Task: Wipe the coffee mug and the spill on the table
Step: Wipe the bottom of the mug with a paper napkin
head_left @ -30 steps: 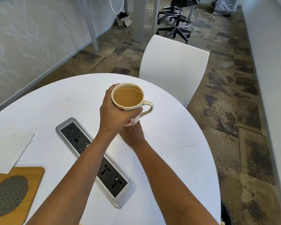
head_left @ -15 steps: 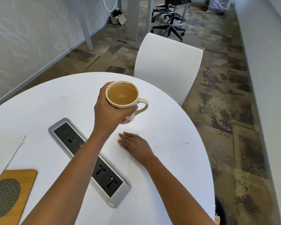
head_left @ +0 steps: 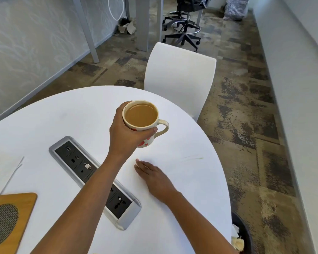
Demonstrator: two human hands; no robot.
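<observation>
Though partly hand-hidden (head_left: pixel 126 133), mug (head_left: pixel 145 123) aloft.

Bright, even daylight; white table (head_left: pixel 62 114) nearly blown out, shadows faint and soft. Wide-angle bend along the wall (head_left: pixel 292 70) edges. Slight softness overall, corners smeared

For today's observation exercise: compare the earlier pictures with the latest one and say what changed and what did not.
The right hand came out from under the coffee mug and now lies flat on the table, nearer the person. Whether it presses a wipe is unclear. The left hand keeps its grip on the raised mug, still full. The socket strip and wooden board stayed put.
</observation>
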